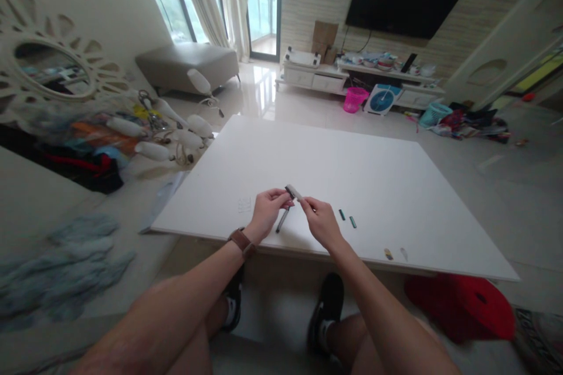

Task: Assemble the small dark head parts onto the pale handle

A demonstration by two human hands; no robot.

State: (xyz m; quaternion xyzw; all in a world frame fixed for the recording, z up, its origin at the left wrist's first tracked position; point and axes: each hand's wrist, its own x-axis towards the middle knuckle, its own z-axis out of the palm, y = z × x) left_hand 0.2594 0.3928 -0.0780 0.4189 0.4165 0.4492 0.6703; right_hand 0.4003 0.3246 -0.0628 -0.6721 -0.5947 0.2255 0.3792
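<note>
My left hand [269, 206] and my right hand [320, 220] meet over the near edge of a white board [352, 170] on the floor. Together they pinch a small grey and black part [292, 191], the fingers of each hand closed on one end. A thin dark pen-like stick [282, 221] lies on the board just below my left hand. Two small green pieces [347, 218] lie to the right of my right hand. Further right, near the board's edge, sit two tiny pieces [394, 254]. A brown watch strap is on my left wrist.
A red stool [461, 304] stands at the lower right. Clutter and white bulb shapes [176, 140] lie to the left of the board. A TV cabinet [352, 76], a pink basket [354, 98] and a fan stand at the back. My feet in black shoes rest below the board.
</note>
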